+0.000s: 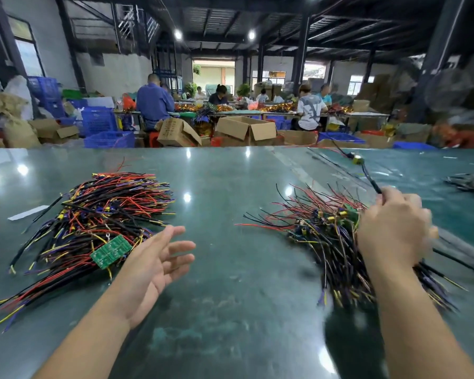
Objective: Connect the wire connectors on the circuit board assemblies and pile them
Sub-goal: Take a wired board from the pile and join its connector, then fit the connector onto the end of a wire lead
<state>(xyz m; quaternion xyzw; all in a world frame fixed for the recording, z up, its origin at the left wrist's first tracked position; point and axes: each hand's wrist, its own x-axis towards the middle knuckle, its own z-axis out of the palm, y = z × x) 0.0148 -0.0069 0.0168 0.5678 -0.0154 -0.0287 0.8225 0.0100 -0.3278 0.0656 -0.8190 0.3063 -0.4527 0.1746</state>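
Above the right pile (337, 242), right fingers (389, 195) pinch a black wire (370, 179); left fingers (175, 247) spread empty

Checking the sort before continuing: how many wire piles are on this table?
3: left pile beside the left hand, right pile under the right hand, small pile at the far right edge, partly cropped.

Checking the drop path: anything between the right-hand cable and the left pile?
Nothing visible. The right hand grips a black cable above the right pile; bare table lies between it and the left pile. The open left hand hovers beside that pile.
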